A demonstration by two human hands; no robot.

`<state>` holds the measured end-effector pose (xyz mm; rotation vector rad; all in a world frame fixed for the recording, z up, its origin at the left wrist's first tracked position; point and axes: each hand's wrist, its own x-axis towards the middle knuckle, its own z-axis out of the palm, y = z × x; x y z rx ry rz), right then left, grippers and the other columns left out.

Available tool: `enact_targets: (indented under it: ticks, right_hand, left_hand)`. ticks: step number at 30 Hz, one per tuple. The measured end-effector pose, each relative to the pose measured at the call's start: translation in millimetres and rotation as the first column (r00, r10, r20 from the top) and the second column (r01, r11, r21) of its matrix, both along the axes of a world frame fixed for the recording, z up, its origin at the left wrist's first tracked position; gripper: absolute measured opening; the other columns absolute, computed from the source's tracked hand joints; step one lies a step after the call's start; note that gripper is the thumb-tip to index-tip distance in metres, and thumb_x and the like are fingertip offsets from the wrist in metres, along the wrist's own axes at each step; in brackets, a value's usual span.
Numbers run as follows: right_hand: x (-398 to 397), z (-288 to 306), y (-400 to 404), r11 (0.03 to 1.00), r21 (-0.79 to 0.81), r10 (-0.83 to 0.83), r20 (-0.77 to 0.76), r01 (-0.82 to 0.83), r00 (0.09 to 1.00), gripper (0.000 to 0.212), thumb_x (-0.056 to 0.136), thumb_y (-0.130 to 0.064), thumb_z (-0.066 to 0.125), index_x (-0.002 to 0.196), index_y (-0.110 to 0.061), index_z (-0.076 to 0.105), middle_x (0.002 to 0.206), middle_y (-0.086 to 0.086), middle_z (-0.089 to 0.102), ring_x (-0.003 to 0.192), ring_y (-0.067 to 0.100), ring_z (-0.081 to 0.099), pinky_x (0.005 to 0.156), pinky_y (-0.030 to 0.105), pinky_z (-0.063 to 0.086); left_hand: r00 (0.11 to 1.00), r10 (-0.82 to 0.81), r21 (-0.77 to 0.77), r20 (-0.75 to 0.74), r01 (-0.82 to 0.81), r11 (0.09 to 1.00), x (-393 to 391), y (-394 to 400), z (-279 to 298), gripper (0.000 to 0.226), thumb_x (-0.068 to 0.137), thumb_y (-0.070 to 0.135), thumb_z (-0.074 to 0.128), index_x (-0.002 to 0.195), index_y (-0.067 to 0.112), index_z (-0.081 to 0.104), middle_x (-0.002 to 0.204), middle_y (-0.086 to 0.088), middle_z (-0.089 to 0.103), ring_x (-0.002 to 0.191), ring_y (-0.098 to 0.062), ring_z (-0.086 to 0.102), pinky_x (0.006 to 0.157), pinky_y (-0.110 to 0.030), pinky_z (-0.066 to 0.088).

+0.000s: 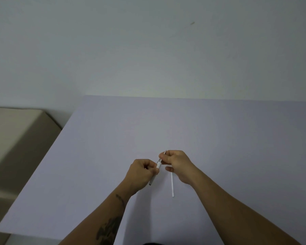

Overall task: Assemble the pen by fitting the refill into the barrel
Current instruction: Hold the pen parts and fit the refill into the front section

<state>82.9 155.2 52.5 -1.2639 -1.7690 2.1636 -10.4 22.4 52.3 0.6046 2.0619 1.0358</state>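
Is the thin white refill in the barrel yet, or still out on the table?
Out. The refill lies on the table, apart from the barrel, which both hands hold.

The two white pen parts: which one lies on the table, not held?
The thin white tube under the right hand; both hands hold the thicker barrel.

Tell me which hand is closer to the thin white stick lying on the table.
Right. The right hand sits directly over the top end of the white stick; the left hand holds the pen barrel off to the stick's left.
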Motion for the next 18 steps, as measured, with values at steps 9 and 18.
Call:
enact_targets:
  ticks: [9, 18]
  right_hand:
    - [2.0, -0.8, 1.0, 0.998, -0.053, 0.046, 0.011, -0.045, 0.999, 0.014, 0.092, -0.025, 0.066, 0.099, -0.013, 0.070, 0.091, 0.000, 0.073, 0.086, 0.014, 0.068, 0.079, 0.033, 0.052]
    - [0.5, 3.1, 0.9, 0.997, -0.026, 0.068, -0.008, -0.068, 0.998, 0.021, 0.098, -0.009, 0.053, 0.098, -0.015, 0.073, 0.102, 0.006, 0.072, 0.102, 0.023, 0.068, 0.080, 0.032, 0.055]
  left_hand:
    - [1.000, 0.012, 0.007, -0.022, -0.012, 1.000, -0.8, -0.3, 1.5, 0.008, 0.087, 0.012, 0.068, 0.081, 0.010, 0.074, 0.068, -0.003, 0.059, 0.067, -0.019, 0.054, 0.067, -0.033, 0.053]
    - [0.999, 0.019, -0.005, -0.029, -0.019, 1.000, -3.2, 0.6, -2.6, 0.006, 0.086, 0.013, 0.070, 0.083, 0.010, 0.075, 0.072, -0.005, 0.062, 0.072, -0.023, 0.059, 0.081, -0.050, 0.058]
